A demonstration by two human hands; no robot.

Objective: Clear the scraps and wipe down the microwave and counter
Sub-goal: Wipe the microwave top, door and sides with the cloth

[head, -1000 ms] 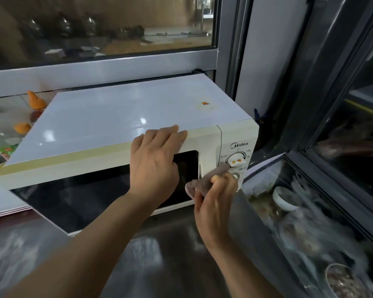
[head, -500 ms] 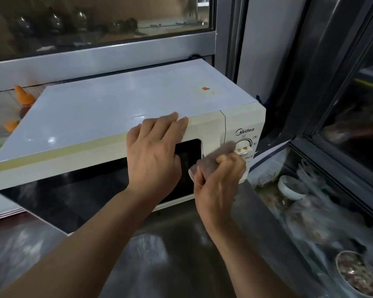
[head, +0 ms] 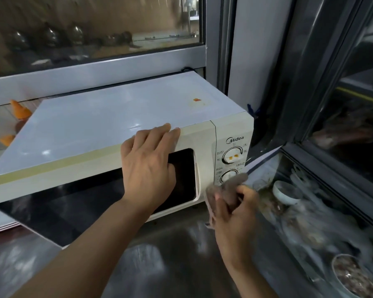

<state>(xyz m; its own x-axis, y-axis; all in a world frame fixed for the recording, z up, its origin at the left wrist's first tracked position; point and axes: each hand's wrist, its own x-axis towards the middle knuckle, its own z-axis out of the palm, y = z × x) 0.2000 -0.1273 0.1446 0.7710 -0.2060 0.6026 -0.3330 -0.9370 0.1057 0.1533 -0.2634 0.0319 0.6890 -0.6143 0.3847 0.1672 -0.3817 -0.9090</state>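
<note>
Up close, a person faces a cream microwave (head: 121, 125) on a dark, glossy counter (head: 170, 261). Their left hand (head: 148, 166) lies flat over the door's top edge, fingers straight and reaching onto the roof, likely to brace the oven so it does not slide while being rubbed. Their right hand (head: 235, 214) is curled tightly round a bunched grey-brown cloth (head: 226, 190), pressing it against the lower right corner of the front, just under the lower dial (head: 229, 176) of the control panel; the upper dial (head: 233, 154) sits above it, uncovered. The two hands are apart, one high, one low.

The counter reflects light in streaks. Behind the oven runs a grey metal-framed window (head: 95, 67). To the right, under glass, are a small white bowl (head: 285, 192) and what seem to be dishes of food, too blurred to name. Orange shapes (head: 19, 109) show at far left.
</note>
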